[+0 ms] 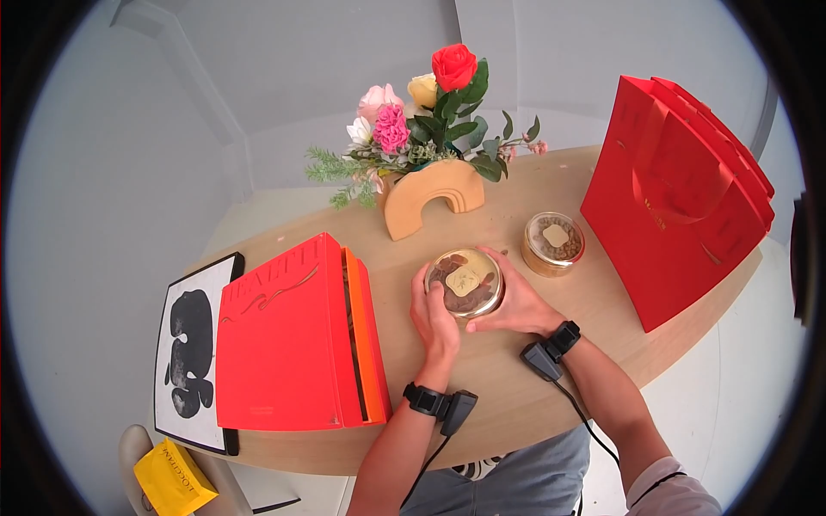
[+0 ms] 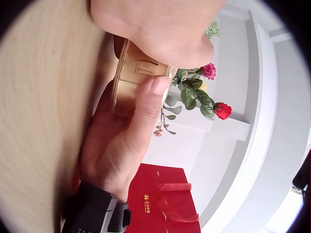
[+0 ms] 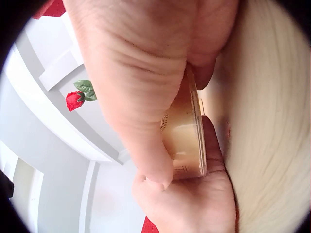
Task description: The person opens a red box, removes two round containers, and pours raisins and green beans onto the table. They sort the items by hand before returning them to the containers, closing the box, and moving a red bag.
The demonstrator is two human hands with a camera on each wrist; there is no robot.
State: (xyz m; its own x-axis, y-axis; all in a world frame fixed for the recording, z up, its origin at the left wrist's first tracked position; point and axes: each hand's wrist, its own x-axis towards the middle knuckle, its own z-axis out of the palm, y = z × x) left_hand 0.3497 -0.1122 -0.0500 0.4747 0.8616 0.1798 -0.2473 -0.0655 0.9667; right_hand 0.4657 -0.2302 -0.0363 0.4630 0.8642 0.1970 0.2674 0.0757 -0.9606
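Both forearms are bare. The left hand [image 1: 433, 322] has a black strap around its wrist, with a small dark grey camera block [image 1: 457, 410] fixed on the side toward the person's body. The right hand [image 1: 516, 305] wears the same kind of black band, its own dark grey block [image 1: 542, 360] sitting just below the wrist. A thin black cable [image 1: 582, 417] runs from each block back along the arm. Higher on the right arm a pale pink sleeve [image 1: 667, 490] is pushed up, edged by a thin dark band. Grey trousers [image 1: 516, 477] cover the lap
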